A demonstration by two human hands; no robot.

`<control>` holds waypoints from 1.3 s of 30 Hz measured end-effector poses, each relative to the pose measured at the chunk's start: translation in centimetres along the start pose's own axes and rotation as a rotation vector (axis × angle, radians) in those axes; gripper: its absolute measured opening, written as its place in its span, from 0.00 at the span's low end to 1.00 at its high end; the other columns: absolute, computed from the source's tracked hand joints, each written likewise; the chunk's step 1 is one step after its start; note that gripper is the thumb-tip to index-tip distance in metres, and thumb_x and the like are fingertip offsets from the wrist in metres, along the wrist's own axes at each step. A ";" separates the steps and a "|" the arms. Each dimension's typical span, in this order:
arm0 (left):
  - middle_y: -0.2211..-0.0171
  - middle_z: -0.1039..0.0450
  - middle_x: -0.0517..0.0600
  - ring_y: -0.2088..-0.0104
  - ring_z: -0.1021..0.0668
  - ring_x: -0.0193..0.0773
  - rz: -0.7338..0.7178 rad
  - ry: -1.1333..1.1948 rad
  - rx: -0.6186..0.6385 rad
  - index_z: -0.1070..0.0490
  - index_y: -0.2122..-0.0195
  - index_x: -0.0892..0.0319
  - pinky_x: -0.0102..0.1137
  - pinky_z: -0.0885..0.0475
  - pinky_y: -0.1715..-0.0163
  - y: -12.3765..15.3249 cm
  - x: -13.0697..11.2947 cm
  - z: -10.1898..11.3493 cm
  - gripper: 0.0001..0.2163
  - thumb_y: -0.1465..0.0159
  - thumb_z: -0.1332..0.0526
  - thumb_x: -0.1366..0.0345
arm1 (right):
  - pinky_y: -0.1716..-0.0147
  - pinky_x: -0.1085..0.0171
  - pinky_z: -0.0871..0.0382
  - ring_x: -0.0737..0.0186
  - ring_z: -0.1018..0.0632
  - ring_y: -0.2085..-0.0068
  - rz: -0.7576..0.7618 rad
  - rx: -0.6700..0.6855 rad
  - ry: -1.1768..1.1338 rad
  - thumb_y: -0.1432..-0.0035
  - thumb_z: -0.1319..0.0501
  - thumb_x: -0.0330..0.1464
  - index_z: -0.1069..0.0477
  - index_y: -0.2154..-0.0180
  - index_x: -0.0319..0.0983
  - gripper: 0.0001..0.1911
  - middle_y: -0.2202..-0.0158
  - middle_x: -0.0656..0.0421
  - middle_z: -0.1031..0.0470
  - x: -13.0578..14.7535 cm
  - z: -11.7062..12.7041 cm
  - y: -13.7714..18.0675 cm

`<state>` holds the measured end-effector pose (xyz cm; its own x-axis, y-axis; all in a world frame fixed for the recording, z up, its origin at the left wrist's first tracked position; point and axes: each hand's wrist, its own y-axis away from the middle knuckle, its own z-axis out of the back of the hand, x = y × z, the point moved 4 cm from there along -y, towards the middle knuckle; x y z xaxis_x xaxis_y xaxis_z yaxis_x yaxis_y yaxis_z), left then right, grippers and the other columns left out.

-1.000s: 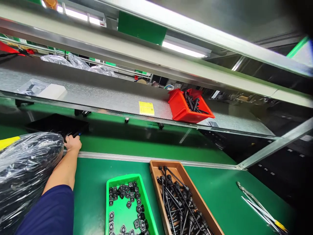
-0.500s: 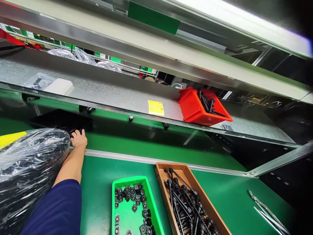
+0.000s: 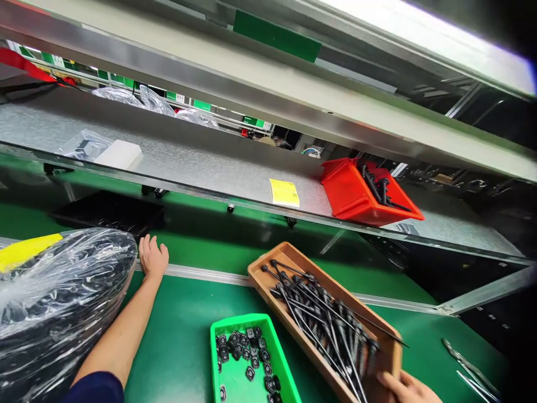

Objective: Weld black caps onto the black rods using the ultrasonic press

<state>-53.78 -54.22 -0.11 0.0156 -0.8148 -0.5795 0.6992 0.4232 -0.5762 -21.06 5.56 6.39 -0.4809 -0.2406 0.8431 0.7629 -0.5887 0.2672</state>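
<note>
Green worktop point(image 3: 180, 330) — the right hand point(image 3: 406, 387) grips a brown tray point(image 3: 290, 254).

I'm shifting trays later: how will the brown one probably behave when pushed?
The brown tray is probably stiff: its walls look straight beside the gripping right hand. It may feel heavy, given its heap of black rods. They lie loose and could slide; one overhangs the side and might catch.
</note>
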 end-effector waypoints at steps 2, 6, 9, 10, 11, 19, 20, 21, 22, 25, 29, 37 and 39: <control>0.38 0.40 0.67 0.33 0.46 0.52 0.007 0.023 -0.036 0.36 0.42 0.71 0.45 0.47 0.35 -0.2 0.3 -0.2 0.22 0.35 0.51 0.64 | 0.69 0.55 0.25 0.45 0.18 0.69 -0.022 0.120 -0.144 0.62 0.35 0.41 0.27 0.77 0.49 0.06 0.76 0.54 0.22 4.2 -4.2 -2.0; 0.41 0.36 0.66 0.35 0.42 0.50 0.010 0.064 -0.046 0.35 0.44 0.70 0.42 0.46 0.35 -0.6 0.6 -0.4 0.21 0.34 0.52 0.64 | 0.79 0.63 0.30 0.57 0.25 0.80 0.032 0.156 -0.153 0.64 0.37 0.31 0.32 0.80 0.42 0.04 0.82 0.57 0.26 12.3 -13.9 -6.4; 0.42 0.35 0.65 0.36 0.40 0.50 0.059 0.066 -0.031 0.36 0.43 0.69 0.42 0.45 0.36 -0.5 1.0 -0.5 0.21 0.34 0.52 0.64 | 0.78 0.64 0.30 0.58 0.24 0.79 0.033 0.238 -0.142 0.63 0.38 0.27 0.32 0.77 0.40 0.06 0.80 0.58 0.25 15.5 -21.1 -9.7; 0.42 0.35 0.64 0.37 0.39 0.50 0.069 0.068 -0.020 0.36 0.43 0.68 0.42 0.45 0.36 -0.5 1.1 -0.6 0.20 0.34 0.52 0.65 | 0.78 0.63 0.30 0.58 0.24 0.78 0.030 0.258 -0.142 0.63 0.37 0.26 0.32 0.76 0.40 0.07 0.80 0.57 0.25 16.2 -23.1 -10.7; 0.43 0.34 0.64 0.37 0.38 0.50 0.074 0.073 -0.008 0.36 0.43 0.67 0.43 0.45 0.37 -0.6 1.2 -0.7 0.20 0.34 0.52 0.65 | 0.78 0.63 0.30 0.58 0.24 0.78 0.028 0.269 -0.146 0.62 0.36 0.26 0.33 0.75 0.40 0.08 0.80 0.57 0.25 16.7 -24.8 -11.7; 0.54 0.25 0.60 0.50 0.25 0.50 0.082 0.099 0.159 0.28 0.50 0.60 0.41 0.33 0.47 -0.7 1.2 -1.9 0.20 0.31 0.56 0.60 | 0.61 0.60 0.26 0.57 0.20 0.62 0.152 0.298 -0.406 0.54 0.32 0.36 0.30 0.65 0.42 0.13 0.64 0.55 0.20 19.3 -32.4 -14.3; 0.53 0.25 0.60 0.50 0.25 0.50 0.068 0.107 0.167 0.29 0.49 0.60 0.41 0.33 0.48 -0.7 1.0 -1.9 0.20 0.31 0.55 0.59 | 0.57 0.62 0.27 0.57 0.21 0.55 0.182 0.306 -0.450 0.53 0.33 0.38 0.30 0.63 0.42 0.15 0.58 0.55 0.21 19.4 -32.7 -14.1; 0.51 0.26 0.59 0.48 0.26 0.50 0.041 0.115 0.169 0.29 0.47 0.59 0.41 0.33 0.47 -0.6 0.8 -1.8 0.20 0.32 0.53 0.56 | 0.53 0.63 0.29 0.58 0.24 0.49 0.205 0.308 -0.489 0.53 0.33 0.39 0.29 0.61 0.43 0.16 0.52 0.55 0.22 19.5 -32.9 -13.8; 0.47 0.28 0.59 0.45 0.28 0.50 -0.001 0.120 0.171 0.29 0.47 0.58 0.41 0.34 0.45 -0.5 0.6 -1.8 0.20 0.33 0.49 0.54 | 0.49 0.64 0.32 0.58 0.27 0.44 0.218 0.305 -0.519 0.52 0.33 0.41 0.29 0.60 0.43 0.17 0.48 0.56 0.24 19.4 -32.9 -13.6; 0.37 0.39 0.53 0.37 0.37 0.53 -0.156 0.119 0.226 0.25 0.51 0.52 0.40 0.36 0.40 -0.4 0.0 -2.0 0.21 0.44 0.35 0.50 | 0.41 0.59 0.40 0.56 0.33 0.38 0.217 0.300 -0.567 0.53 0.32 0.43 0.27 0.60 0.43 0.19 0.45 0.54 0.26 18.8 -31.6 -12.9; 0.39 0.35 0.50 0.42 0.31 0.52 -0.200 0.121 0.312 0.22 0.62 0.51 0.39 0.33 0.42 -0.4 0.0 -3.1 0.16 0.50 0.29 0.52 | 0.42 0.52 0.38 0.49 0.29 0.41 0.206 0.345 -0.616 0.56 0.29 0.46 0.24 0.62 0.41 0.22 0.52 0.51 0.21 16.8 -26.3 -10.8; 0.33 0.47 0.57 0.37 0.37 0.55 -0.050 0.052 0.264 0.24 0.60 0.60 0.41 0.39 0.38 -1.2 0.1 -3.1 0.20 0.46 0.32 0.49 | 0.42 0.42 0.35 0.42 0.27 0.43 0.237 0.256 -0.644 0.52 0.31 0.51 0.21 0.57 0.44 0.24 0.52 0.50 0.21 5.2 -9.3 -1.8; 0.31 0.57 0.60 0.35 0.41 0.58 0.043 0.081 0.245 0.25 0.52 0.62 0.43 0.42 0.36 -1.4 0.6 -2.7 0.25 0.45 0.33 0.49 | 0.46 0.39 0.31 0.37 0.26 0.46 0.186 0.141 -0.652 0.55 0.32 0.54 0.20 0.58 0.47 0.26 0.53 0.49 0.20 0.0 -5.3 0.7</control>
<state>-56.68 -54.23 -1.27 -0.0016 -0.7594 -0.6506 0.8516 0.3400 -0.3990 -22.79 1.04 4.10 -0.0126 0.2110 0.9774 0.8775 -0.4663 0.1120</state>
